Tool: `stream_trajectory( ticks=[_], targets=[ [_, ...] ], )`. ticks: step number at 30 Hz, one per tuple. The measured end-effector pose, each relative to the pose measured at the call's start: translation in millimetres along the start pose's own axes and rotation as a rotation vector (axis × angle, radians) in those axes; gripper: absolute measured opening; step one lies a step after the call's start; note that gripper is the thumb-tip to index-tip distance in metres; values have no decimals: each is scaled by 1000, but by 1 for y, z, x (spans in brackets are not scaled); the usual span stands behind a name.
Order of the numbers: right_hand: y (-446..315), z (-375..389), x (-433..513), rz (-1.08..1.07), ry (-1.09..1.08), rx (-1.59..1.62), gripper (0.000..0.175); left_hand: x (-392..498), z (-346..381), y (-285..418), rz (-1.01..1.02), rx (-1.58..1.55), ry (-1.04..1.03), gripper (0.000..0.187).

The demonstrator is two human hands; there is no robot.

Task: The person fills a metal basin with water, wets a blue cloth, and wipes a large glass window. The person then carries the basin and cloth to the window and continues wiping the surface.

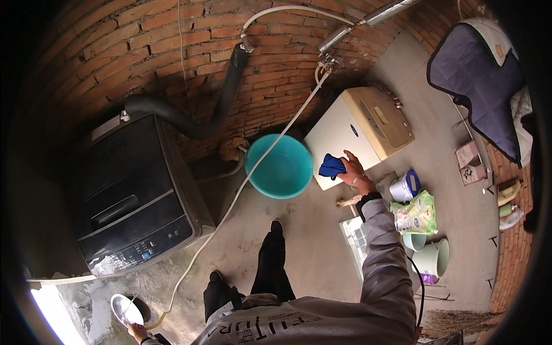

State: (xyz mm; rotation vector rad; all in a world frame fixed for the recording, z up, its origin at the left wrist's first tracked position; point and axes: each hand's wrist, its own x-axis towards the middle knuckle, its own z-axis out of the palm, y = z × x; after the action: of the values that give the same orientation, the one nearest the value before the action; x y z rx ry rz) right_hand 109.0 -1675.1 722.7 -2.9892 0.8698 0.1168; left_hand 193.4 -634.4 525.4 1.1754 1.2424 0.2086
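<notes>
My right hand [352,169] holds a bunched blue cloth [331,167] over the front of a white and tan appliance [343,138], a little right of a turquoise plastic basin [279,172]. At the lower left, my left hand [137,331] grips the rim of a white bowl [126,309], tilted on its side. A long pale hose [233,202] runs from the wall tap [330,61] across the basin down to near my left hand. Whether that hand also grips the hose end, I cannot tell.
A dark top-loading washing machine [129,194] stands left against the brick wall [276,56]. At the right are a white tub with a blue lid [405,185], a green detergent bag [416,213], pale buckets [431,258] and a hanging quilted cloth [474,82].
</notes>
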Motion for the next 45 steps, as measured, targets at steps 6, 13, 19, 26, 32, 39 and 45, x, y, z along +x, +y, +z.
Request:
stream_trajectory(
  ticks=[6,13,19,26,32,39,45],
  targets=[
    [105,-17,267,-78,157,-85,56,-130,66,-49,257,25,-55,23],
    [170,-44,466,-56,207,-241,59,-232,122,-69,220,-90,93,30],
    [197,-50,514,-135,339,-340,62,-269,143,-89,58,-174,96,32],
    [171,-38,516,-40,419,-214,56,-319,128,-121,217,-168,48,30],
    [162,-44,547,124,394,4,41,-335,111,-155,165,-295,20,35],
    [192,24,465,40,355,318,60,-334,87,-177,122,-448,59,30],
    [168,127,178,-102,-319,703,44,-315,64,-190,10,-519,-8,34]
  ],
)
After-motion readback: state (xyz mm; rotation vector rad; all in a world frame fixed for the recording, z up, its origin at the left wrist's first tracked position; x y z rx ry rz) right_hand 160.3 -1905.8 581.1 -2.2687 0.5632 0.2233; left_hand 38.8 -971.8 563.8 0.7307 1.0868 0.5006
